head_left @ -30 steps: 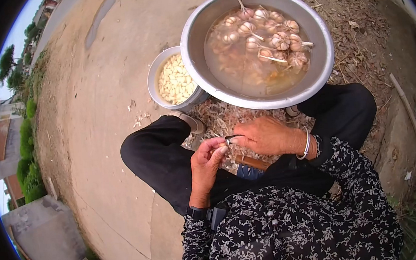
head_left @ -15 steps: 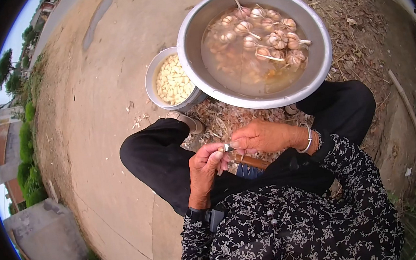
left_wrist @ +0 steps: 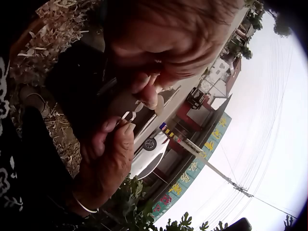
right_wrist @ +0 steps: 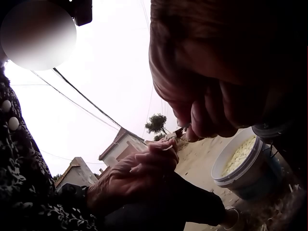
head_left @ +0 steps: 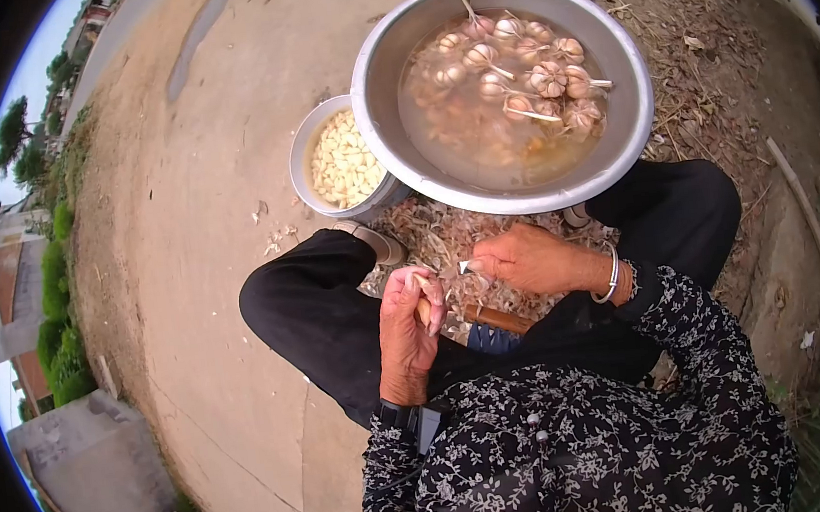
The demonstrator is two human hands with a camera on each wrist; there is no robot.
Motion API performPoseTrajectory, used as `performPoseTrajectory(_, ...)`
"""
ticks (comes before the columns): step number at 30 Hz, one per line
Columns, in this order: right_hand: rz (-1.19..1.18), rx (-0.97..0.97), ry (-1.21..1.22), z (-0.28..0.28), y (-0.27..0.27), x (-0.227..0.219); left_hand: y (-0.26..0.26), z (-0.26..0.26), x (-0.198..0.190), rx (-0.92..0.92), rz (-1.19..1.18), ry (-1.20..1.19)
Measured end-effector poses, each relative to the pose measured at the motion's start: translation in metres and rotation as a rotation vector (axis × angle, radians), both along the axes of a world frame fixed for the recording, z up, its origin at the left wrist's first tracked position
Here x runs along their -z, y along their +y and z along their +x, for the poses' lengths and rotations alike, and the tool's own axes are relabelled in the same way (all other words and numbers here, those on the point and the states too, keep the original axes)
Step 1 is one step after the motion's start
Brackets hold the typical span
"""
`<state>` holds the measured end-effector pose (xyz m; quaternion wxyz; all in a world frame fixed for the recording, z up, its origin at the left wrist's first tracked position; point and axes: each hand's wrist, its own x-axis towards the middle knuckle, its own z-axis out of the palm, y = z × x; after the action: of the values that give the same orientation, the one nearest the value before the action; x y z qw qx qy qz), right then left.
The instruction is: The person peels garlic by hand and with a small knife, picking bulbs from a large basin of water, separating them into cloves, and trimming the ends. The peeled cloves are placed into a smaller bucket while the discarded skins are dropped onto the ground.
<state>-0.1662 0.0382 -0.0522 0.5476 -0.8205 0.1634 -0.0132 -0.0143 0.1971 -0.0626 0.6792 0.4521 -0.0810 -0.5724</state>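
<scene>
My left hand [head_left: 403, 331], fingers curled over the palm, holds a garlic clove [head_left: 423, 311]. To its right and a little apart, my right hand [head_left: 534, 262] pinches a small knife whose short blade [head_left: 464, 267] pokes out from the fingertips. In the left wrist view the blade [left_wrist: 127, 115] shows close to the left fingertips; the knife's handle is hidden in the right hand. Ahead of both hands is a large metal basin [head_left: 375, 146] of cloudy water with garlic bulbs [head_left: 549, 79] floating in it. Peeled cloves [head_left: 344, 164] fill a white bucket [head_left: 301, 173] beside it.
Dry garlic skins [head_left: 447, 228] litter the ground between the feet, below the basin. A wooden piece [head_left: 498, 320] with blue straps lies under the hands. Black-trousered knees [head_left: 300, 296] flank the work area. A stick [head_left: 803, 218] lies at right.
The hands were together at the blade and have moved apart. My left hand has turned and its fingers have closed over the clove; the right hand has drawn back slightly right with the knife.
</scene>
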Motion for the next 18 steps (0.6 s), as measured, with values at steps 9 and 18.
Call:
performPoseTrajectory(9,-0.245,0.041,-0.045,0.007,0.018,-0.003,-0.001,-0.003,0.002,-0.042,0.042,0.032)
performPoseTrajectory(18,-0.460,0.020,-0.097,0.008,0.024,0.009,0.001,-0.002,0.006,-0.004,0.054,0.077)
